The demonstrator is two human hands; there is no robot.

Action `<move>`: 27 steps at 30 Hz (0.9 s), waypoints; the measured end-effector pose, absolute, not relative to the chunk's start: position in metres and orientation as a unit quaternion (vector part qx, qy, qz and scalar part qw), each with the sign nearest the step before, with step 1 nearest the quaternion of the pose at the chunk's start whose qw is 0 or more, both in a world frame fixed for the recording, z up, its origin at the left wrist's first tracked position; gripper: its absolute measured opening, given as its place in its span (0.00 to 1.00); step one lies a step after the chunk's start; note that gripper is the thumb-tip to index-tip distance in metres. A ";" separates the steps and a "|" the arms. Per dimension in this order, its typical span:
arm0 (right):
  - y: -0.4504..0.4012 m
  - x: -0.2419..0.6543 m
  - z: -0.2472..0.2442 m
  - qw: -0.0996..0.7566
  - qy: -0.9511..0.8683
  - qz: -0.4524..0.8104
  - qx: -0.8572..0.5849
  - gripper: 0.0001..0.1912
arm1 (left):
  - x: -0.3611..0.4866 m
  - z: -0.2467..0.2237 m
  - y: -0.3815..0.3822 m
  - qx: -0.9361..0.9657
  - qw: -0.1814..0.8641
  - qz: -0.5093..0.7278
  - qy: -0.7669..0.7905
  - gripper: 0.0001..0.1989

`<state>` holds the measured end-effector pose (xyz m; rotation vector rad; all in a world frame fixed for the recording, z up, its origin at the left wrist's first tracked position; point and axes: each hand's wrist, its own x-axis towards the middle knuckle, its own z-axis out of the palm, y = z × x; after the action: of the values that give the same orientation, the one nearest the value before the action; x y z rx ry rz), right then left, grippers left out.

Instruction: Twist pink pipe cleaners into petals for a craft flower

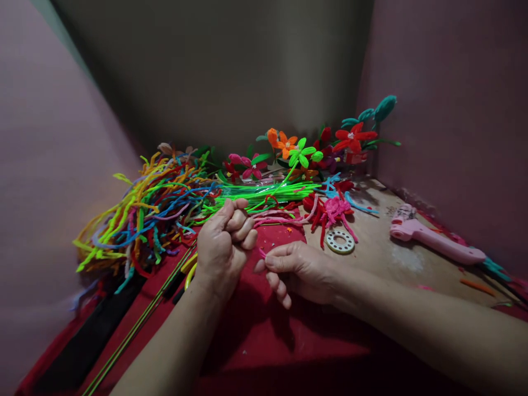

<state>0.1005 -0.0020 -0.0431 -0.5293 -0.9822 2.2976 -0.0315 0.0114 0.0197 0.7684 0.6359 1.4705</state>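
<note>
My left hand (229, 242) is curled into a fist above the red cloth. A short bit of pink pipe cleaner (262, 253) shows between the two hands, and its other part is hidden inside the fist. With thumb and forefinger my right hand (295, 269) pinches the near end of that pipe cleaner, its other fingers loosely bent. Just behind the hands lie pale pink pipe cleaners (284, 217) and a bundle of bright green ones (268, 192). A pink and red clump of pipe cleaners (335, 209) rests to the right of them.
Mixed coloured pipe cleaners (136, 214) are heaped at left. Finished pipe-cleaner flowers (303, 153) stand along the back wall. At right are a round disc with holes (340, 241) and a pink hot glue gun (437, 236). Long thin green stems (136, 330) lie at front left.
</note>
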 end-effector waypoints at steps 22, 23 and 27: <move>0.000 0.105 -0.037 0.434 -0.435 0.712 -0.340 0.13 | -0.025 0.000 0.015 0.560 0.525 0.459 0.448 0.08; 0.000 0.105 -0.037 0.426 -0.434 0.715 -0.345 0.12 | -0.026 0.000 0.017 0.546 0.522 0.474 0.453 0.09; -0.002 0.104 -0.036 0.409 -0.436 0.720 -0.353 0.07 | -0.031 0.000 0.024 0.529 0.482 0.526 0.459 0.08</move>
<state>0.1042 -0.0017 -0.0365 -0.8904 -1.0991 1.8130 -0.0312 0.0243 -0.0004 1.2904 1.1195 1.2830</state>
